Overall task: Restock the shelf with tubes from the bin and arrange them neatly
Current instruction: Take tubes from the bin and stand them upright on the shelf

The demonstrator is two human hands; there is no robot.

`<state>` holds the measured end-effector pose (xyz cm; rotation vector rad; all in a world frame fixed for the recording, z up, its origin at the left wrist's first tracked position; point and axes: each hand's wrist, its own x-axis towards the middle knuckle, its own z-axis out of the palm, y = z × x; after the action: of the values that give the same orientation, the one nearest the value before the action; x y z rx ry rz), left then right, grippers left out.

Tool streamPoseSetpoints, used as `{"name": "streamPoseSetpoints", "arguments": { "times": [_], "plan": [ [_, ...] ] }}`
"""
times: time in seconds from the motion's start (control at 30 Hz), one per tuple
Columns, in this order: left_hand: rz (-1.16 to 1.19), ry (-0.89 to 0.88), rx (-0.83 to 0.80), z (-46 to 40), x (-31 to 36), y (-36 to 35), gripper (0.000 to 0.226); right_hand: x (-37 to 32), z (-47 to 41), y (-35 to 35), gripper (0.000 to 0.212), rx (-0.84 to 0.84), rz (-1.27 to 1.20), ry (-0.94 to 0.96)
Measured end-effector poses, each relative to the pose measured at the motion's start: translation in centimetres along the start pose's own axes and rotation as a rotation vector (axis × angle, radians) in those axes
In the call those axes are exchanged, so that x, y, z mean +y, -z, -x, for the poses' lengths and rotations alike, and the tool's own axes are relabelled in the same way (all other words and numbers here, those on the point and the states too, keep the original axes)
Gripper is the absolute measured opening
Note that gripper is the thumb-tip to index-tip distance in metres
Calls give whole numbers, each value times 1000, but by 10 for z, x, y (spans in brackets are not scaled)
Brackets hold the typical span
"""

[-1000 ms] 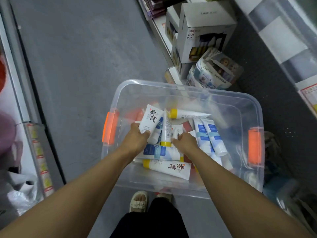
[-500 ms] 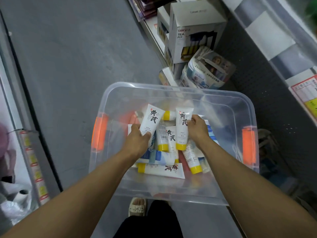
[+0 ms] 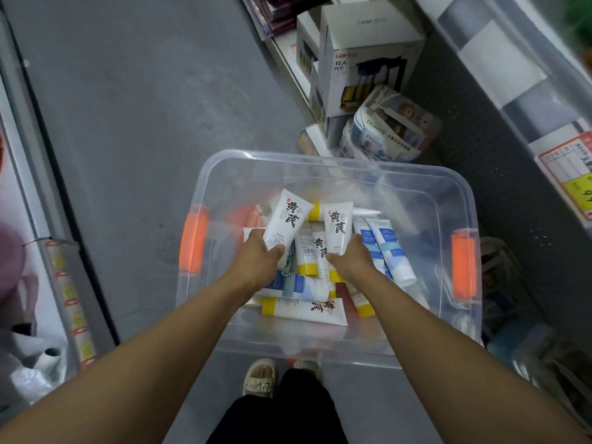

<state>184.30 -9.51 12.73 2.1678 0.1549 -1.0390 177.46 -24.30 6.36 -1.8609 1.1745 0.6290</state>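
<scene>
A clear plastic bin [image 3: 349, 163] with orange handles stands on the floor and holds several tubes. Both my hands are inside it. My left hand [image 3: 258, 257] grips a white tube with black characters [image 3: 288, 224], its flat end pointing up and away. My right hand [image 3: 350, 259] grips a second white tube of the same kind [image 3: 336, 229]. More white tubes with yellow caps [image 3: 304, 310] and white-and-blue tubes [image 3: 389, 248] lie loose under and beside my hands. The shelf edge [image 3: 499, 56] runs along the right.
White tea pot boxes [image 3: 362, 56] and round printed packs [image 3: 387, 129] stand on the low shelf beyond the bin. Another shelf rail [image 3: 61, 277] with price tags runs along the left. Grey floor [image 3: 144, 107] lies between them. My foot in a sandal [image 3: 261, 376] is just below the bin.
My right hand picked a white tube out of the pile and now holds it upright beside the one in my left hand. The left hand kept its tube.
</scene>
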Motion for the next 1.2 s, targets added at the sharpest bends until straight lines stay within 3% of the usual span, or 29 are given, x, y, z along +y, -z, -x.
{"name": "streamPoseSetpoints", "arguments": {
  "times": [0.47, 0.6, 0.87, 1.03, 1.13, 1.2],
  "plan": [
    [202, -99, -118, 91, 54, 50, 34, -11, 147, 80, 46, 151, -244, 124],
    [298, -210, -144, 127, 89, 64, 45, -27, 205, 111, 44, 239, -269, 210],
    [396, -440, -115, 209, 166, 91, 44, -47, 313, 169, 48, 504, -271, 383],
    [297, -618, -121, 265, 205, 103, 39, -50, 375, 198, 43, 662, -301, 411],
    [232, -719, -175, 299, 225, 103, 50, -46, 408, 214, 45, 747, -334, 406],
    [199, -786, -192, 322, 234, 100, 43, -41, 427, 225, 44, 806, -347, 409]
  ]
}}
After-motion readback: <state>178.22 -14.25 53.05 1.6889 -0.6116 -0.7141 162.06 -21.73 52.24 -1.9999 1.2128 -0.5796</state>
